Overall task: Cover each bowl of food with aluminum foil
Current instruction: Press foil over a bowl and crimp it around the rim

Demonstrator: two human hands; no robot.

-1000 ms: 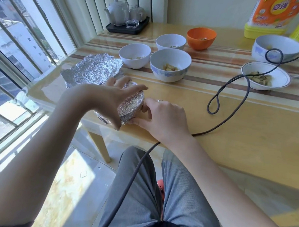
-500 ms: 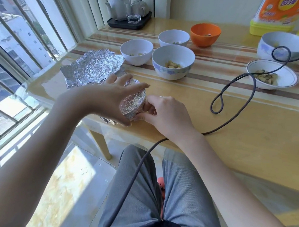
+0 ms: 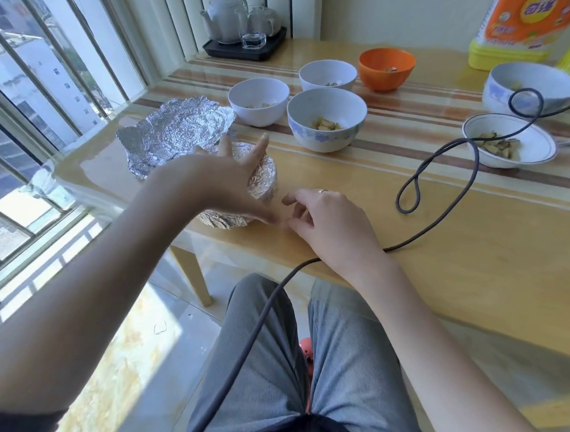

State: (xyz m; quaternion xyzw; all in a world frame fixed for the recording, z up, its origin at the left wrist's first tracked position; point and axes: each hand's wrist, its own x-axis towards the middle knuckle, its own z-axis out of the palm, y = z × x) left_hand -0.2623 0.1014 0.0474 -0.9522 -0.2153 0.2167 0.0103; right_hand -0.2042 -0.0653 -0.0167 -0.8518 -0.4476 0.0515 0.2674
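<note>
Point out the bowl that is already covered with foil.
The foil-wrapped bowl at the table's near edge, under the left hand; the other bowls sit open.

The foil-wrapped bowl at centre left of the frame is sheathed in crinkled, shiny aluminium. The loose foil sheet behind it, toward the upper left, is equally creased and bright. The table looks like pale lacquered wood, glossy under the window light, with smooth brown stripes across its upper part. The blue-patterned bowl at upper centre appears to be glazed white ceramic; the orange bowl beyond it reads as smooth plastic. The dark cable on the right is matt, rubbery. The trousers at the bottom are soft grey cloth.
</note>
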